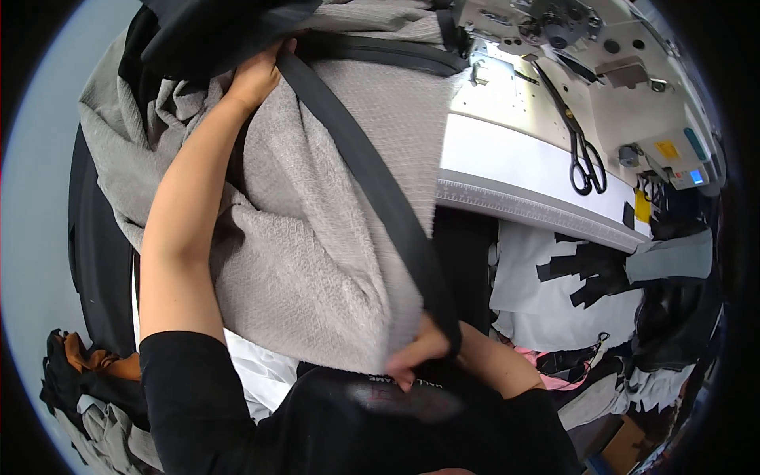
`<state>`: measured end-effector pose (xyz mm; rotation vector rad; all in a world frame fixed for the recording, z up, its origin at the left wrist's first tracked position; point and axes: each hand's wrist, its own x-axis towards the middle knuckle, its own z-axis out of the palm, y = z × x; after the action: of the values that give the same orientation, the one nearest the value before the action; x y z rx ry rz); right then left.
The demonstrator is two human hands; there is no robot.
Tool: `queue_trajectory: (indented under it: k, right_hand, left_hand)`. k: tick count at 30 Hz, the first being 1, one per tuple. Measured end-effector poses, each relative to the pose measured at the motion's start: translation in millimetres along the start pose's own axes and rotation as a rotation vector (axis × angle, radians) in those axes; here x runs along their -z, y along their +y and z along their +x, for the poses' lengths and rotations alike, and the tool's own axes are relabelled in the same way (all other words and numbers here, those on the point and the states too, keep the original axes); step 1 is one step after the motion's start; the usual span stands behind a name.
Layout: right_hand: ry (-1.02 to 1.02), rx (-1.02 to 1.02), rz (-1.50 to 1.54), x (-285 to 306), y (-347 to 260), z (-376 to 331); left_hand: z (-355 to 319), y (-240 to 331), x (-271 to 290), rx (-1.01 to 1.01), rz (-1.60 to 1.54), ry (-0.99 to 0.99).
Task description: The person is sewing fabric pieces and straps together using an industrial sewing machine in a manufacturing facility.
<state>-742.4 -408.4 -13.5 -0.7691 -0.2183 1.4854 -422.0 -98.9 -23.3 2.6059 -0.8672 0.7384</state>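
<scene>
A large piece of grey textured fabric (301,285) hangs in front of me, its upper part lying by the sewing machine (554,32). A long black fabric band (372,174) runs down across it from upper left to lower right. At the band's upper end, my left hand (257,79) is closed, with its fingertips partly hidden by cloth. Low down near my chest, my right hand (419,348) is closed at the grey fabric's lower corner, slightly blurred. The band passes over that hand's wrist side. Another black band (380,54) lies along the fabric's top edge toward the machine.
Black-handled scissors (582,154) lie on the white machine bed, with a clear ruler (538,212) along its front edge. Dark cloth (214,39) bunches at the top left. Black strips (586,269) and fabric scraps are at right; more cloth (95,372) lies at lower left.
</scene>
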Motion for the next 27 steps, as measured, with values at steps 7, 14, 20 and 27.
queue_trajectory:
  k: [7, 14, 20, 27]
  right_hand:
    - [0.729, 0.793, -0.444, 28.8, 46.2, 52.0]
    - [-0.032, 0.867, 0.859, 70.2, 58.7, 58.9]
    - [0.663, 0.928, 0.339, 23.4, 28.7, 13.4]
    - [0.897, 0.913, -0.199, -17.6, 41.0, -17.4]
  left_hand:
    - [33.1, 59.6, 19.3, 0.151, -0.199, -0.115]
    - [-68.1, 147.3, 50.5, 0.205, -0.226, -0.045]
    - [-72.9, 133.5, 79.3, 0.153, -0.237, 0.061]
    - [-80.8, 281.6, 124.7, -0.497, -0.204, -0.117]
